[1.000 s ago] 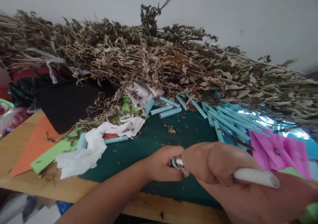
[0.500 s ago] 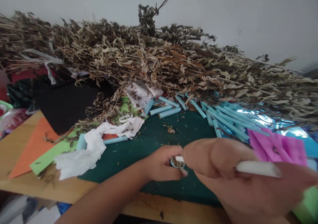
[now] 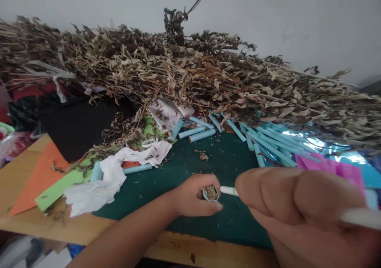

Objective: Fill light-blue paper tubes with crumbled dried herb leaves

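As left hand point(image 3: 195, 196) encircles tube point(image 3: 204, 196), right hand point(image 3: 293, 200) clenching rod point(image 3: 228, 190)

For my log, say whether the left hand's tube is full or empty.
Full at its open end: dried bits fill the tube there. Deeper in, I cannot tell.

A light-brown wooden table point(image 3: 24, 184) shows bare along its near edge and left side. Behind the table rises a grey wall point(image 3: 89, 2), plain apart from faint smudges point(image 3: 287, 34) above the table's right half. The light is dull, with bright glints toward the table's right. Below the table's left corner lies blurred, pale and blue clutter point(image 3: 18, 248).
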{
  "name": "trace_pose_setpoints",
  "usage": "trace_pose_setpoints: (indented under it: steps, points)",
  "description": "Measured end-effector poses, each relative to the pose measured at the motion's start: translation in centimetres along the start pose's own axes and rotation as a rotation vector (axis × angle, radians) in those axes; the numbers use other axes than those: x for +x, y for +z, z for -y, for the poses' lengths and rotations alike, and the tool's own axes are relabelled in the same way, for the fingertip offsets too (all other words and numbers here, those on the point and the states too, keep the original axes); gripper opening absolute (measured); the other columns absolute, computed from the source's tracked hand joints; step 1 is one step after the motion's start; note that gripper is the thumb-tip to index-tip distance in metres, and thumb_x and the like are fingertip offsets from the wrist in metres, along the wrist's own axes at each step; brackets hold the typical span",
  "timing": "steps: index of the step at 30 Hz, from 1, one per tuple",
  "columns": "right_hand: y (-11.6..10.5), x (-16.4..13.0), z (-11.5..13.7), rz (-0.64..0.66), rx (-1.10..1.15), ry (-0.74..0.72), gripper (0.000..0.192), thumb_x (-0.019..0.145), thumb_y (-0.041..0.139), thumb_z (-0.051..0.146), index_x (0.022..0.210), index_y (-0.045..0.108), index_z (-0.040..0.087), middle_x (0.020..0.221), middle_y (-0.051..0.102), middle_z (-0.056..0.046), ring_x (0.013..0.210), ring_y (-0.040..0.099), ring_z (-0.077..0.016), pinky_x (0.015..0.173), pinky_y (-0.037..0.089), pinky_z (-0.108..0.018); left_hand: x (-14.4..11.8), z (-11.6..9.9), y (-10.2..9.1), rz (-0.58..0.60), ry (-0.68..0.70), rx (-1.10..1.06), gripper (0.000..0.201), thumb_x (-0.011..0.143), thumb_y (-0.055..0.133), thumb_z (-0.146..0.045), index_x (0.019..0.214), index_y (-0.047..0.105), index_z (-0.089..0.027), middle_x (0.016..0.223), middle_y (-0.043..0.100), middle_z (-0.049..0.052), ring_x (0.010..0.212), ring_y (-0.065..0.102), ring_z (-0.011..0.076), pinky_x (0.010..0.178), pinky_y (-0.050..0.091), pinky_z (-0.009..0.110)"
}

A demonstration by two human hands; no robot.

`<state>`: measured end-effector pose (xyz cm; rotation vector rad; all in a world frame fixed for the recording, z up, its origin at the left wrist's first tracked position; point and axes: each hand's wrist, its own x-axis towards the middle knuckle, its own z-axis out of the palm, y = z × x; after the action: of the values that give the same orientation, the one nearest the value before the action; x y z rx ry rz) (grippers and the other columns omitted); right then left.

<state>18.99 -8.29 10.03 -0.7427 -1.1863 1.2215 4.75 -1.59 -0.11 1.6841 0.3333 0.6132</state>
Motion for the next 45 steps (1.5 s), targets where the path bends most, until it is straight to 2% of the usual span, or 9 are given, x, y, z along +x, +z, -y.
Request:
trace_pose_setpoints:
  steps: [4,10,20,24,32,35,38,41,45]
  points:
    - [0.4,0.9,-0.5,0.102,0.091,-0.080,0.039,0.081,0.035,0.043,0.051,0.032,0.018,0.047,0.032,0.001,0.045,0.036,-0.0122,0.044,0.035,-0.029,0.0,0.1,0.0,-0.004,-0.008,0.000,0.014,0.060,0.056,-0.020,0.067,0.046,-0.013,0.055,0.043,-0.003,0.049,0.037,0.0056,0.046,0.033,0.017]
    - [2.2,2.0,-1.7,0.116,0.054,-0.064,0.055,0.073,0.031,0.064,0.045,0.028,0.016,0.041,0.028,0.002,0.041,0.032,-0.0102,0.043,0.030,-0.027,0.1,0.3,0.2,-0.024,-0.036,0.036,0.015,0.057,0.058,-0.021,0.066,0.049,-0.013,0.059,0.047,-0.002,0.056,0.042,0.0086,0.052,0.037,0.019]
    - [0.7,1.1,-0.2,0.057,0.117,-0.083,0.045,0.081,0.028,0.050,0.050,0.029,0.017,0.045,0.028,0.002,0.044,0.033,-0.0112,0.043,0.033,-0.026,0.1,-0.2,0.2,-0.042,-0.006,0.005,0.014,0.059,0.055,-0.020,0.062,0.043,-0.014,0.053,0.042,-0.004,0.047,0.036,0.0053,0.044,0.031,0.017]
    - [1.0,1.8,-0.9,0.003,-0.029,-0.173,0.039,0.078,0.039,0.050,0.055,0.041,0.018,0.048,0.032,0.002,0.045,0.032,-0.0103,0.043,0.026,-0.025,0.2,-0.5,0.2,-0.064,-0.071,-0.018,0.014,0.058,0.056,-0.021,0.060,0.044,-0.014,0.053,0.042,-0.004,0.047,0.037,0.0053,0.044,0.031,0.017]
    - [-0.9,1.4,-1.2,0.216,-0.610,-0.112,0.009,0.085,0.036,0.029,0.089,0.043,0.023,0.074,0.044,0.000,0.068,0.044,-0.0124,0.057,0.036,-0.025,0.2,0.2,0.4,-0.083,-0.096,0.125,0.022,0.059,0.058,-0.032,0.062,0.045,-0.014,0.053,0.040,-0.004,0.049,0.035,0.0058,0.046,0.031,0.018]
    - [-3.4,1.5,-3.0,0.177,-0.869,-0.160,0.008,0.084,0.038,0.023,0.089,0.045,0.022,0.079,0.047,-0.002,0.071,0.046,-0.0125,0.057,0.038,-0.024,0.2,-0.3,0.1,-0.217,-0.147,0.334,0.029,0.063,0.056,-0.042,0.064,0.045,-0.015,0.054,0.043,-0.004,0.050,0.037,0.0069,0.047,0.031,0.018]
    - [-6.5,2.1,-6.1,0.113,-1.185,-0.043,0.011,0.083,0.038,0.024,0.089,0.046,0.019,0.082,0.051,-0.004,0.073,0.049,-0.0149,0.062,0.041,-0.028,0.3,-1.1,-0.4,-0.295,-0.255,0.662,0.035,0.066,0.050,-0.052,0.065,0.046,-0.017,0.058,0.048,-0.002,0.055,0.044,0.0104,0.050,0.032,0.020]
    - [-8.5,2.6,-8.8,0.203,-1.331,0.021,0.012,0.081,0.040,0.022,0.084,0.051,0.017,0.079,0.053,-0.005,0.075,0.050,-0.0183,0.066,0.042,-0.033,0.4,-1.6,-0.8,-0.263,-0.300,0.933,0.035,0.068,0.046,-0.053,0.068,0.048,-0.018,0.064,0.053,0.000,0.063,0.051,0.0151,0.053,0.034,0.023]
    - [-8.0,2.3,-9.6,0.311,-1.337,-0.011,0.018,0.078,0.041,0.015,0.091,0.054,0.020,0.091,0.055,-0.005,0.086,0.048,-0.0206,0.077,0.039,-0.039,0.5,-2.0,-1.1,-0.195,-0.341,1.093,0.031,0.070,0.043,-0.050,0.070,0.047,-0.019,0.066,0.057,0.001,0.065,0.054,0.0179,0.052,0.034,0.024]
